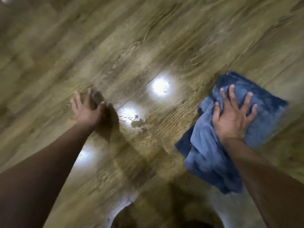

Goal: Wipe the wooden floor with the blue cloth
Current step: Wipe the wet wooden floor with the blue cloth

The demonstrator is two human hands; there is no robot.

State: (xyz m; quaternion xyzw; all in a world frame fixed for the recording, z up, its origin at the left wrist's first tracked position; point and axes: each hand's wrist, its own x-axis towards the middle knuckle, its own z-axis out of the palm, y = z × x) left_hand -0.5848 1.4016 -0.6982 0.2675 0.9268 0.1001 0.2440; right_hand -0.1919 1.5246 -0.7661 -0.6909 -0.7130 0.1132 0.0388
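1. Head view, only one avail: right hand (233, 117) flat on blue cloth (213, 155), fingers (232, 94) splayed apart & straight, pressing down, not curled round fabric.
2. Cloth bunched on wooden floor (148, 38), right side of frame; one part under palm, rest trailing back toward person's body.
3. Left hand (87, 109) planted on floor, well apart from cloth, fingers spread, holding nothing; prob. bracing body wt.
4. Wet patch (138, 121) w/ droplets betw. the two hands, near bright light reflections; not yet covered by cloth. Looks like next target for wiping.
5. To do step well: keep palm flat, even pressure, sweep cloth leftward across wet patch along plank grain.
6. Loose tail of cloth likely to drag & smear; better gathered under palm first.
7. Keep left hand clear of wet area, slip risk on glossy boards.
8. Frame motion-blurred; cloth dampness & fine dirt on floor not readable.
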